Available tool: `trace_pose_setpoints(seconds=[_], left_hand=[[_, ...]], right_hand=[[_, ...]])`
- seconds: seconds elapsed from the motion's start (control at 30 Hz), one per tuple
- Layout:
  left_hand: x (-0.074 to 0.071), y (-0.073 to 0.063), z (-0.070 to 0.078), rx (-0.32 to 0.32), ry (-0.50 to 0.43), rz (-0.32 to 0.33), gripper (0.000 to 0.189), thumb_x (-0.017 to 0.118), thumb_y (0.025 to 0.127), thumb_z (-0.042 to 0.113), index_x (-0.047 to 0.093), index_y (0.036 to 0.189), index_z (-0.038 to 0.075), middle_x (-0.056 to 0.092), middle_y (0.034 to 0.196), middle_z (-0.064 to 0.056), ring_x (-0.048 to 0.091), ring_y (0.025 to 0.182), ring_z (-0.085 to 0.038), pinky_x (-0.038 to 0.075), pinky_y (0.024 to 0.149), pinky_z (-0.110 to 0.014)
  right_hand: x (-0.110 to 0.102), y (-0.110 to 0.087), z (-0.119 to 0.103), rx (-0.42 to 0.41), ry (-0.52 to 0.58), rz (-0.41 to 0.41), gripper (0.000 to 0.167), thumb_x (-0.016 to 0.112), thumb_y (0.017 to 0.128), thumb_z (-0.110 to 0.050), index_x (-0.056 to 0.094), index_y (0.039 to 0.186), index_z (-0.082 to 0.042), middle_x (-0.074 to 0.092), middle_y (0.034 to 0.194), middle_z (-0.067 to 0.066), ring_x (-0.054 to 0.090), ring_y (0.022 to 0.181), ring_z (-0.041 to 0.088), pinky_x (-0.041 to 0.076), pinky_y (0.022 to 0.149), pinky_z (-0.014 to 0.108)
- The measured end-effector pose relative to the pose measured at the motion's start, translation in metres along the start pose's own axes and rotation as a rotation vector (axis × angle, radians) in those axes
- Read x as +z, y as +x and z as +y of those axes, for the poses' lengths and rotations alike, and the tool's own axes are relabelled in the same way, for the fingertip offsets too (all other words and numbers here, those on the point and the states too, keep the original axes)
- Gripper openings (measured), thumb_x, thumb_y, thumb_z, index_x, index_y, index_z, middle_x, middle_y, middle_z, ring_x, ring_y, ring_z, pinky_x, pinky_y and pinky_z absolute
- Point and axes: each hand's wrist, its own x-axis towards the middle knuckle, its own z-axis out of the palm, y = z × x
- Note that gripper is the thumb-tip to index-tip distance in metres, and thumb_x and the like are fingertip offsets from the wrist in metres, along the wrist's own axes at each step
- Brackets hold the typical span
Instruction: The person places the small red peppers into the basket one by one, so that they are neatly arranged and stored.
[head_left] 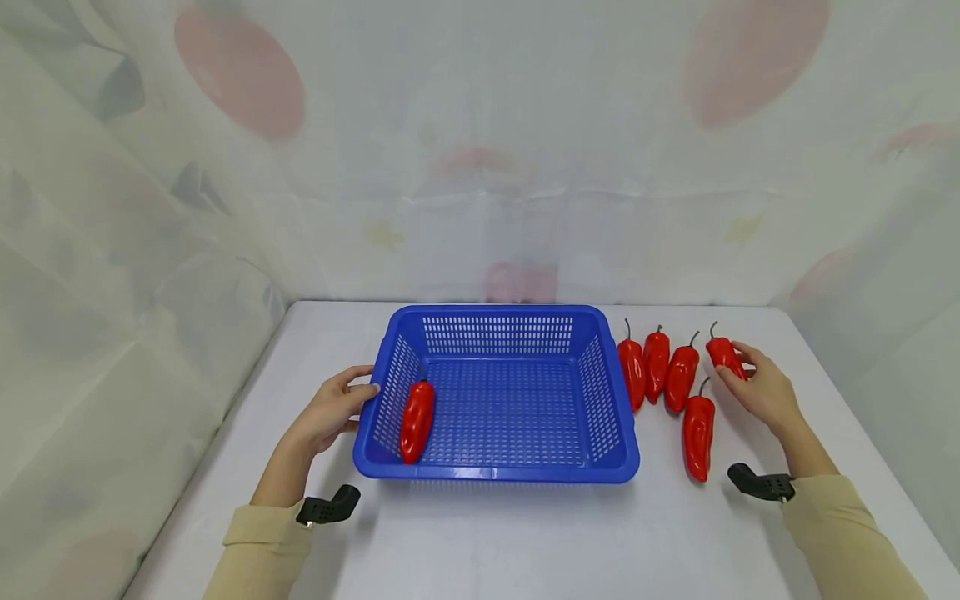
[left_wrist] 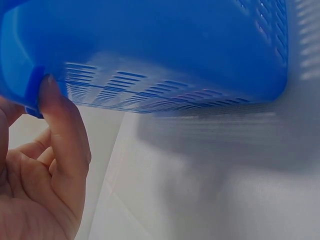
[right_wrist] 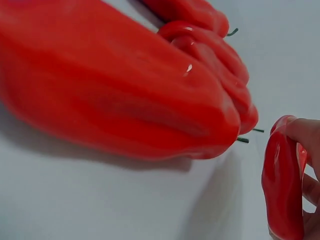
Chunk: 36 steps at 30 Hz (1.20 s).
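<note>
Head view: the right hand (head_left: 767,392) is pinching a red pepper (head_left: 723,356) while the left hand (head_left: 330,410) is gripping a blue basket (head_left: 495,473) by its rim.

The right grip is clamping thumb and fingers on the pepper's body, on the right side of the bench (head_left: 480,542), with the stem pointing away from the person; whether the pepper is touching the surface, one cannot tell. The left grip is clamping the basket's left rim. Four other peppers (head_left: 682,379) are lying right of the basket, and one more pepper (head_left: 417,422) is resting inside, near its left wall. The glossy skin is suggesting a slippery, probably light and fairly firm thing; holding across its sides is looking safer than pulling the thin, likely weaker stem. The basket is seeming light and slightly flexible, its rim offering the stiffest hold.
</note>
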Motion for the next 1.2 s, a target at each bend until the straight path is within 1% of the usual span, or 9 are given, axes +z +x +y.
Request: trace_pose_setpoints(seconds=[0.07,0.1,0.23,0.3,0.43,0.53,0.7,1.0,1.2], left_hand=[[0.0,0.0,0.0,0.004,0.007,-0.004,0.049,0.05,0.093,0.022,0.034,0.138,0.009,0.06,0.112,-0.022,0.067,0.084,-0.026,0.055,0.07,-0.045],[0.001,0.0,0.0,0.007,0.01,-0.006,0.05,0.05,0.094,0.022,0.033,0.139,0.009,0.06,0.112,-0.022,0.067,0.084,-0.026,0.055,0.07,-0.045],[0.001,0.0,0.0,0.005,0.012,-0.003,0.05,0.05,0.094,0.022,0.033,0.139,0.009,0.06,0.112,-0.022,0.066,0.084,-0.026,0.055,0.071,-0.045],[0.001,0.0,0.0,0.008,0.016,-0.004,0.051,0.05,0.094,0.022,0.032,0.139,0.008,0.06,0.113,-0.023,0.066,0.084,-0.026,0.055,0.071,-0.045],[0.001,-0.003,0.003,0.011,0.018,-0.012,0.053,0.05,0.094,0.022,0.03,0.14,0.007,0.059,0.115,-0.024,0.066,0.084,-0.025,0.055,0.071,-0.044],[0.001,-0.004,0.004,0.011,0.013,-0.014,0.053,0.05,0.094,0.022,0.03,0.14,0.007,0.059,0.114,-0.024,0.066,0.084,-0.025,0.055,0.071,-0.044],[0.0,-0.004,0.003,0.011,0.016,-0.013,0.053,0.05,0.094,0.022,0.03,0.14,0.007,0.059,0.113,-0.024,0.066,0.084,-0.025,0.055,0.071,-0.044],[0.0,-0.004,0.004,0.01,0.011,-0.015,0.053,0.051,0.094,0.023,0.03,0.14,0.007,0.059,0.113,-0.024,0.066,0.084,-0.025,0.055,0.071,-0.044],[-0.001,-0.002,0.002,0.008,0.005,-0.019,0.053,0.051,0.093,0.023,0.031,0.139,0.007,0.061,0.111,-0.022,0.066,0.083,-0.025,0.055,0.07,-0.043]], right_hand=[[0.002,0.004,0.004,0.003,-0.015,0.018,0.077,0.05,0.087,-0.052,0.026,0.144,-0.006,0.041,0.127,0.031,0.043,0.105,0.044,0.051,0.053,0.033],[0.002,0.005,0.004,-0.002,-0.018,0.021,0.077,0.049,0.087,-0.052,0.025,0.144,-0.007,0.041,0.127,0.031,0.043,0.105,0.043,0.051,0.052,0.034],[0.001,0.007,-0.005,-0.016,-0.019,0.023,0.073,0.051,0.089,-0.047,0.025,0.145,-0.007,0.041,0.127,0.03,0.043,0.105,0.044,0.053,0.056,0.04],[-0.004,0.004,-0.017,-0.036,-0.001,0.008,0.071,0.052,0.09,-0.041,0.024,0.144,-0.004,0.039,0.127,0.032,0.042,0.105,0.046,0.054,0.063,0.047],[-0.009,-0.001,-0.038,-0.07,0.019,0.006,0.068,0.053,0.091,-0.034,0.024,0.143,0.0,0.04,0.127,0.033,0.042,0.106,0.047,0.052,0.069,0.054],[-0.009,0.0,-0.044,-0.084,0.006,0.011,0.068,0.052,0.091,-0.034,0.023,0.144,-0.003,0.041,0.126,0.032,0.044,0.104,0.046,0.053,0.066,0.052],[-0.013,-0.001,-0.062,-0.099,0.047,-0.013,0.068,0.055,0.09,-0.027,0.022,0.143,-0.001,0.039,0.128,0.033,0.043,0.107,0.049,0.053,0.069,0.053],[-0.011,0.004,-0.082,-0.12,0.07,-0.025,0.071,0.056,0.09,-0.028,0.018,0.145,-0.004,0.038,0.13,0.033,0.044,0.109,0.05,0.05,0.072,0.056],[-0.011,0.006,-0.097,-0.147,0.093,-0.027,0.073,0.056,0.09,-0.028,0.015,0.146,-0.007,0.038,0.13,0.033,0.046,0.109,0.05,0.052,0.068,0.054]])
